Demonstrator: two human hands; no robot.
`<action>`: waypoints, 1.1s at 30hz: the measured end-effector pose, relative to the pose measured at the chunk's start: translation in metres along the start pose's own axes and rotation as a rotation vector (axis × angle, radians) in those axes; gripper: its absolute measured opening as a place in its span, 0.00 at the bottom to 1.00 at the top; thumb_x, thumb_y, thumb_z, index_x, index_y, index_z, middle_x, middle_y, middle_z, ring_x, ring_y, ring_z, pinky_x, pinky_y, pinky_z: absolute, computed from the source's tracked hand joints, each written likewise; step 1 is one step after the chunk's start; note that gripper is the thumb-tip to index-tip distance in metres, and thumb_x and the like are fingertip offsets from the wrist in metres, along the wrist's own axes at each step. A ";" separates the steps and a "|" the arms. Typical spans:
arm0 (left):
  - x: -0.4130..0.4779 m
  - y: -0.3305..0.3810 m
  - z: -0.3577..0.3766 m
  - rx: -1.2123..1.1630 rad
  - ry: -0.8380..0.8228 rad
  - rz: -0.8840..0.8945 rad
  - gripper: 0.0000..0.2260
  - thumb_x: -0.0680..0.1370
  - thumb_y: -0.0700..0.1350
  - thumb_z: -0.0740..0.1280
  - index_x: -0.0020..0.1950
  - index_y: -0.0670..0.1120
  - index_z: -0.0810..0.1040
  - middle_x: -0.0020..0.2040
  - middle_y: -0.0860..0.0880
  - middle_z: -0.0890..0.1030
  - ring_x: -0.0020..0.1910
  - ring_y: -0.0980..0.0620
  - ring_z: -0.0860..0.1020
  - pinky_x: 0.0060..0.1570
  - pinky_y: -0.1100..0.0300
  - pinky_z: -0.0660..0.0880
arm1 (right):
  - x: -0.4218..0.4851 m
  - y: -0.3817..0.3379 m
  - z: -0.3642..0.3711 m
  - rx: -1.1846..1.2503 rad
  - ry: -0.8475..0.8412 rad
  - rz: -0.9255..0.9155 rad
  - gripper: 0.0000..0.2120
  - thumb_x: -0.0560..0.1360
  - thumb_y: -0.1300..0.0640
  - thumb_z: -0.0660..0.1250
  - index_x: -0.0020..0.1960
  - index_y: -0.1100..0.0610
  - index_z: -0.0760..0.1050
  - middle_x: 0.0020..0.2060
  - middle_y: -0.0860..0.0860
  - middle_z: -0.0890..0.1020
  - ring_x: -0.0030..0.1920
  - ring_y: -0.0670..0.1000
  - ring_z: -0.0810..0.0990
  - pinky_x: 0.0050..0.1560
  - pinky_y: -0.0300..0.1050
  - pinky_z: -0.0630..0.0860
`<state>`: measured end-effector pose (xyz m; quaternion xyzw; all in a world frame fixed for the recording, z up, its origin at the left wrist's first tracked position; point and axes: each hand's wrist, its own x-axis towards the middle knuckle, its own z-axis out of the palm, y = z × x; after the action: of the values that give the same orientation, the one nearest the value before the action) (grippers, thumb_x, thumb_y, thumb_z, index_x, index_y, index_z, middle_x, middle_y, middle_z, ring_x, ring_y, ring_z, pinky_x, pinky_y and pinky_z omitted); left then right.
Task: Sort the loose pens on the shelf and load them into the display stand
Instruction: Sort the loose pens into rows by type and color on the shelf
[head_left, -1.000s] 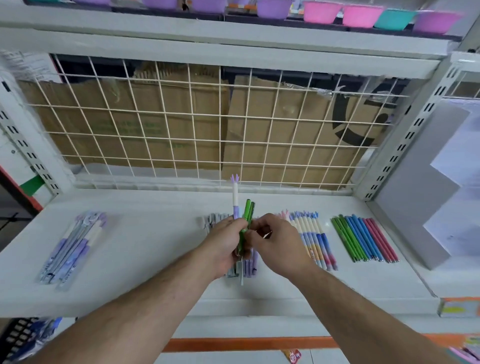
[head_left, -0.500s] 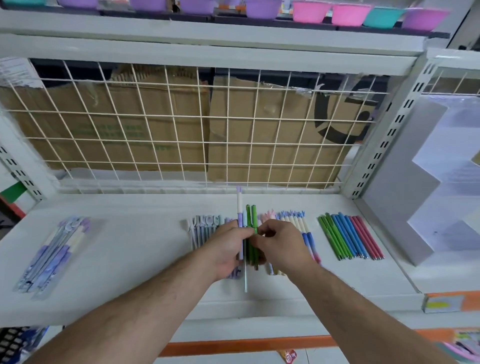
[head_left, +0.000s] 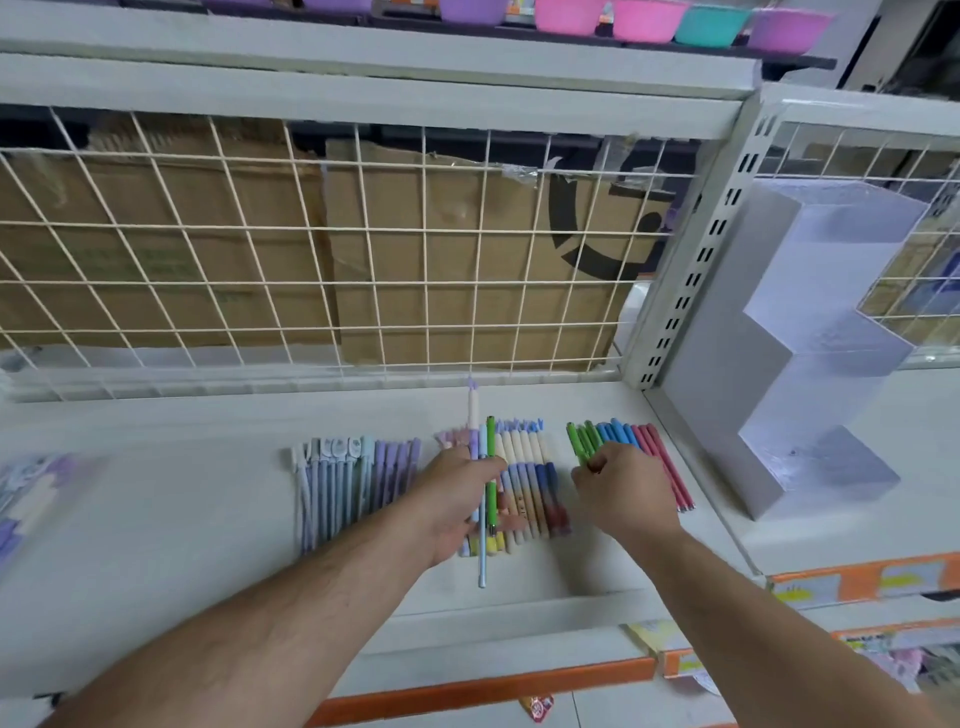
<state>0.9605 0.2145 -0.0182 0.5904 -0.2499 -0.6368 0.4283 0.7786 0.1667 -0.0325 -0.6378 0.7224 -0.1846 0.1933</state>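
Note:
My left hand (head_left: 457, 493) grips a small bunch of pens (head_left: 485, 467): a green one, a light blue one and a white-and-purple one that sticks up highest. Under that hand lies a row of cream-and-blue patterned pens (head_left: 530, 478). Over to the right, my right hand (head_left: 618, 493) rests on a row of green, blue and red pens (head_left: 628, 441), fingers curled at the green ones; whether it holds one is hidden. A row of grey and purple pens (head_left: 348, 478) lies left of centre. The white stepped display stand (head_left: 810, 364) stands at the shelf's right end.
A wire grid (head_left: 311, 260) backs the white shelf (head_left: 156, 519), with cardboard behind it. A perforated upright post (head_left: 696, 249) stands left of the stand. A blurred packet of purple pens (head_left: 26, 499) lies at the far left. Coloured bowls (head_left: 639, 21) sit on the shelf above.
My right hand left the bunch and moved right onto the green, blue and red row. One green pen remains in my left hand's bunch instead of two. The view shifted right.

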 end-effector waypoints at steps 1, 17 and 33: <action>0.001 0.000 0.004 -0.002 -0.001 0.000 0.04 0.82 0.39 0.64 0.55 0.41 0.76 0.36 0.43 0.76 0.31 0.49 0.80 0.52 0.36 0.80 | 0.004 0.004 -0.001 -0.053 0.001 -0.004 0.09 0.75 0.56 0.67 0.38 0.57 0.76 0.31 0.51 0.79 0.30 0.50 0.75 0.27 0.39 0.64; 0.012 0.003 0.036 -0.031 -0.023 0.033 0.04 0.81 0.39 0.65 0.53 0.39 0.77 0.40 0.39 0.76 0.34 0.44 0.80 0.41 0.45 0.83 | 0.008 0.002 -0.011 0.293 -0.132 -0.189 0.06 0.76 0.56 0.70 0.41 0.55 0.78 0.34 0.49 0.81 0.33 0.49 0.78 0.38 0.50 0.79; 0.010 0.005 0.053 -0.115 0.004 0.022 0.04 0.81 0.35 0.62 0.54 0.37 0.75 0.38 0.41 0.76 0.34 0.44 0.78 0.41 0.43 0.83 | 0.009 0.018 -0.010 0.250 -0.080 -0.139 0.06 0.76 0.57 0.71 0.49 0.52 0.74 0.37 0.51 0.81 0.30 0.51 0.80 0.28 0.42 0.73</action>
<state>0.9108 0.1940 -0.0100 0.5633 -0.2186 -0.6443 0.4688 0.7571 0.1597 -0.0341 -0.6640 0.6397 -0.2606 0.2864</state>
